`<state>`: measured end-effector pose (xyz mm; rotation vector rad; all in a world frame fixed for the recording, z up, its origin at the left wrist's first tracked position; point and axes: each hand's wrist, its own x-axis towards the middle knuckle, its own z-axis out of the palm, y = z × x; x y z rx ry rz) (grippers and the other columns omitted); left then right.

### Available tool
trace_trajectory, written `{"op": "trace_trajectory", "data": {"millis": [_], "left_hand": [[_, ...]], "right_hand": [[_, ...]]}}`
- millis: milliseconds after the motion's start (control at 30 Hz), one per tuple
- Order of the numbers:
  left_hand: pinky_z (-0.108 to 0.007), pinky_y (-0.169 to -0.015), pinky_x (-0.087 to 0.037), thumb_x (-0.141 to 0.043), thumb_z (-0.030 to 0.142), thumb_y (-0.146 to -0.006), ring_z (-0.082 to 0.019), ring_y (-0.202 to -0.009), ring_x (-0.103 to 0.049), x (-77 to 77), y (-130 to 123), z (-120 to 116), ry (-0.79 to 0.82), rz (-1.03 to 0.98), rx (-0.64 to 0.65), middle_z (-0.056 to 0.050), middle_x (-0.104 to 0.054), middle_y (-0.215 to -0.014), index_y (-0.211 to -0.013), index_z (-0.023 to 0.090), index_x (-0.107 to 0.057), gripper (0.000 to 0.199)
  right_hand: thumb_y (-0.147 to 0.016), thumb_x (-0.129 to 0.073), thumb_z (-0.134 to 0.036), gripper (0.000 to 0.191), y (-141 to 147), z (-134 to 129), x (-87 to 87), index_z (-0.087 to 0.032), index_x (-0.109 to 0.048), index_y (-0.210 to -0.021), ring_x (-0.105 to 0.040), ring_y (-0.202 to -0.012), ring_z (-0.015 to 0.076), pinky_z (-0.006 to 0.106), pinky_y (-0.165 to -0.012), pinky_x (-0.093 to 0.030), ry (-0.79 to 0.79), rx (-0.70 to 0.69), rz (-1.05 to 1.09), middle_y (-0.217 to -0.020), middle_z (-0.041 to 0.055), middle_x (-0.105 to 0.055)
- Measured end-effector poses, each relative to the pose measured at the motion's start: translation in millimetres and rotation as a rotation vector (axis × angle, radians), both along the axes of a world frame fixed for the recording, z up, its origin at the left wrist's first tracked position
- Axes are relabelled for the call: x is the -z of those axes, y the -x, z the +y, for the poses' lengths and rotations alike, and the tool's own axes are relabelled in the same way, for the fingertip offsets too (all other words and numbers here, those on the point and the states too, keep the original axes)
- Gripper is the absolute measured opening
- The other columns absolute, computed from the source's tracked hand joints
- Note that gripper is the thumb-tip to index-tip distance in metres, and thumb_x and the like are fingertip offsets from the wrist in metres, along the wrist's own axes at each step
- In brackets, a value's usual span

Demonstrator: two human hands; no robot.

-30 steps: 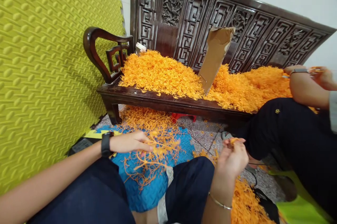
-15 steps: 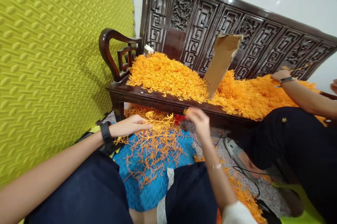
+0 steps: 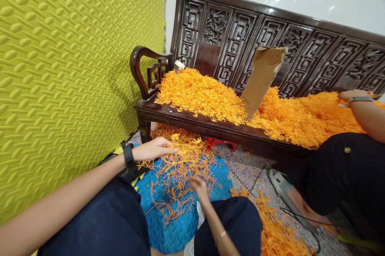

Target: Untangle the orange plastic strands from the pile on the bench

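An orange sprig [image 3: 190,161] hangs over the blue mat [image 3: 164,242], one end at the fingertips of the left hand [image 3: 155,149]. From that hand it reaches out toward 3 o'clock, its long axis appearing to run roughly from 9 to 3, though its far end blends into the stems behind. Two brighter knotted tips rise on its 12 o'clock side. The left hand is clearly the nearer one: its thumb and forefinger pinch the stem, with the palm turned inward. The right hand [image 3: 200,189] is lower, at about 5 o'clock from the sprig, so for that hand the sprig lies toward 11. Its fingers are curled in close to one another, above the loose stems; whether they grip any strand I cannot tell.

Round the sprig's 6 o'clock side, a tangle of bare stems [image 3: 176,204] covers the mat. A red stool [image 3: 221,143] shows near 3 o'clock, partly under the dark bench [image 3: 192,116]. At 12 o'clock, on the bench seat, sits a heap of short orange pieces [image 3: 198,93]; a cardboard sheet [image 3: 263,77] leans between 1 and 2, parting it from a longer heap [image 3: 313,117]. Between 2 and 3, a co-worker's hand [image 3: 349,94] touches that longer heap. More orange bits [image 3: 278,228] litter the floor around 4, and a yellow-green foam panel [image 3: 75,67] stands at 10.
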<state>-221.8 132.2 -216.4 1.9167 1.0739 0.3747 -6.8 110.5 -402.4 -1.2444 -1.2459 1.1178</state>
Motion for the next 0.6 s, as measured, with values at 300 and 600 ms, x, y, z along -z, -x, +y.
{"op": "trace_trajectory", "data": {"millis": [300,600], "left_hand": [[-0.022,-0.047,-0.023,-0.044,0.052,-0.080,-0.007,-0.047,-0.030,6.7,2,4,-0.042,0.040,0.000,0.004,-0.038,-0.051,-0.061,0.011,-0.058,0.047],[-0.021,-0.050,-0.027,-0.042,0.047,-0.083,-0.008,-0.049,-0.033,3.9,0,1,-0.102,0.135,0.087,0.004,-0.040,-0.052,-0.061,0.011,-0.057,0.045]], "right_hand": [[-0.074,-0.053,-0.042,0.033,-6,16,-60.3,-0.017,-0.061,-0.094,-0.062,-0.077,0.0147,0.028,-0.073,-0.047,-0.036,-0.027,0.189,-0.091,0.0066,-0.066],[-0.071,-0.062,-0.032,0.018,8,14,-105.8,-0.014,-0.061,-0.070,-0.054,-0.069,0.0119,0.023,-0.068,-0.043,-0.274,-0.041,0.053,-0.071,0.0018,-0.060]]}}
